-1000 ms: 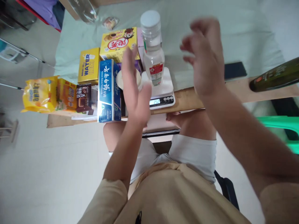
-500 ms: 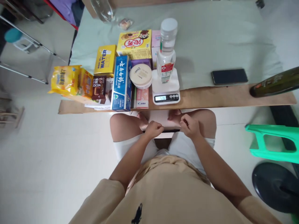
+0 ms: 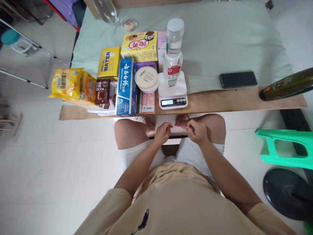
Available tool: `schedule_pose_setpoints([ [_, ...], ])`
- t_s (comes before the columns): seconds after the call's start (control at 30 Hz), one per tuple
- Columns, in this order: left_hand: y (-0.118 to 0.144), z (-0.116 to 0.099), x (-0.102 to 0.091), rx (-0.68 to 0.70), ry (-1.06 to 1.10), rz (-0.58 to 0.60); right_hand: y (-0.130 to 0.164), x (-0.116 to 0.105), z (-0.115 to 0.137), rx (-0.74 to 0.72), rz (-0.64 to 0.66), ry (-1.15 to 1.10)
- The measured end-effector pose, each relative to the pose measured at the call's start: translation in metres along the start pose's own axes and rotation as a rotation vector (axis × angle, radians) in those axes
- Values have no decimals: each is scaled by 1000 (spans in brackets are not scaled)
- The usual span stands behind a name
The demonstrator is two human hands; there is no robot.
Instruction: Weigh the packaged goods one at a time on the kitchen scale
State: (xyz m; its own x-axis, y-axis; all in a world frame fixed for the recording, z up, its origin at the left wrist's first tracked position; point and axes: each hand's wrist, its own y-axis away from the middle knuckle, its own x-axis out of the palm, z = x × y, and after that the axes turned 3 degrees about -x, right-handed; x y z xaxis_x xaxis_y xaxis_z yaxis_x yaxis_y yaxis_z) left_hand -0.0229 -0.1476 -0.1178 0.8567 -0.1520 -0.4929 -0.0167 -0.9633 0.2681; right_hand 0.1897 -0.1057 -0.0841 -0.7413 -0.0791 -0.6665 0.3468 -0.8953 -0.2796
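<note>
- The left hand and the right hand rest close together on a pale pink flat thing lying across the person's knees; both hands are curled, fingertips pinching at its near edge, though what exactly they grip is too small to tell
- Just beyond the knees runs a wooden board, and on it stands a white kitchen scale with its display lit
- A clear plastic bottle with a white cap stands upright on the scale
- Left of the scale sits a round white jar, then a tall blue toothpaste box, a cocoa packet and a yellow snack bag
- Behind them lie a yellow box marked WATER and a yellow biscuit box
- A black phone lies well right of the scale, and a dark green bottle lies at the board's right end
</note>
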Motion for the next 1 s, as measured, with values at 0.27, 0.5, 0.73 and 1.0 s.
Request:
schedule_pose_setpoints([
  [0.27,2,-6,3,-59,92,110,5,5,-12,-2,-206,-13],
  [0.5,5,-10,-4,12,6,256,1,11,-11,161,-313,-40],
  [0.73,-4,-8,4,1,-19,165,-1,10,-11,139,-235,-94],
  [1.0,-9,-7,5,25,53,158,-102,4,1,-86,-400,-120],
])
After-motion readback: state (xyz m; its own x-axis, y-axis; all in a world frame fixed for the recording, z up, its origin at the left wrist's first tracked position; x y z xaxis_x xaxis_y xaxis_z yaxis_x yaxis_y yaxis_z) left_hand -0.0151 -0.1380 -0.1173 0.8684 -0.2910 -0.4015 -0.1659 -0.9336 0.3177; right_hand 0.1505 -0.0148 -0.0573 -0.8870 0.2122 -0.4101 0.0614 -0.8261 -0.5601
